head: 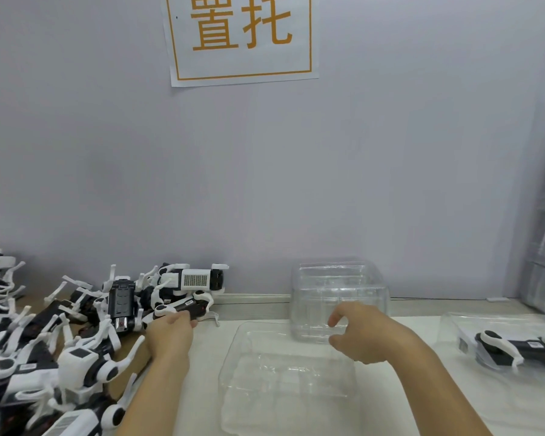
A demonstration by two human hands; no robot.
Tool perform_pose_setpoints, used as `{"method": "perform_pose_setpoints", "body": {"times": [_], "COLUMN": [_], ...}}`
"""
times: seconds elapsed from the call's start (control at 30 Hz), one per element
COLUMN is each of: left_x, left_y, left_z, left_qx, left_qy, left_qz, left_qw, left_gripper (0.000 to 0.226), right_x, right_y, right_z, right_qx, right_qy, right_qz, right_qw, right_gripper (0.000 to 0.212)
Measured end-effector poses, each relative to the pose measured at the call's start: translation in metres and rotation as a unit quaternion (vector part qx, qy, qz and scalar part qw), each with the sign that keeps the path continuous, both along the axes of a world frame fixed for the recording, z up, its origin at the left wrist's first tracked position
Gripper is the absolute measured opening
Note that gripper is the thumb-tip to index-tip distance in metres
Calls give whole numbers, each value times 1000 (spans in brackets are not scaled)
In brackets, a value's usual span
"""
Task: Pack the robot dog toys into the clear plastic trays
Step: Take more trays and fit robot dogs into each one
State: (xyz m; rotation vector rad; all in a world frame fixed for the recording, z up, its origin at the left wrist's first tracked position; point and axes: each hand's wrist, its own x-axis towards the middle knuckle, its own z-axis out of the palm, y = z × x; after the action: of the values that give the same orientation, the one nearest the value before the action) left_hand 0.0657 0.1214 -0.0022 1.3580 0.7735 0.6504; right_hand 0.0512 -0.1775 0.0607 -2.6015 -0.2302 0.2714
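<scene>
A black-and-white robot dog toy [183, 306] is gripped by the left hand [170, 333] just left of centre near the bottom of the frame, at the right edge of a big pile of toys [44, 341]; its black body, white legs and round black-capped joints can be made out. An empty clear tray [283, 372] is laid flat at lower centre, with moulded pockets faintly seen through the plastic. The right hand [362, 335] is held over the tray's far right corner with fingers loosely curled, nothing grasped. Right behind it a stack of clear trays [340, 287] is stood against the grey wall [265, 184]. At the right edge, a packed tray [453, 328] with a dog already seated in it is seen. A paper sign [239, 39] with orange characters is stuck at the top centre of the wall.
</scene>
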Motion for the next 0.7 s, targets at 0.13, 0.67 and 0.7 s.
{"method": "perform_pose_setpoints", "body": {"times": [0.13, 0.67, 0.7], "left_x": [-5, -31, -34], "left_y": [-2, -59, -63], "left_z": [5, 86, 91], "left_qx": [2, 321, 327], "left_qy": [-45, -192, -206], "left_qz": [52, -20, -34], "left_qw": [998, 927, 922], "left_gripper": [14, 23, 24], "right_x": [-1, -4, -6], "right_y": [1, 19, 23], "right_z": [0, 7, 8], "right_qx": [-10, 175, 209], "right_qy": [-3, -191, -218], "right_qz": [5, 30, 39], "right_qw": [1000, 965, 953], "right_gripper": [33, 48, 57]}}
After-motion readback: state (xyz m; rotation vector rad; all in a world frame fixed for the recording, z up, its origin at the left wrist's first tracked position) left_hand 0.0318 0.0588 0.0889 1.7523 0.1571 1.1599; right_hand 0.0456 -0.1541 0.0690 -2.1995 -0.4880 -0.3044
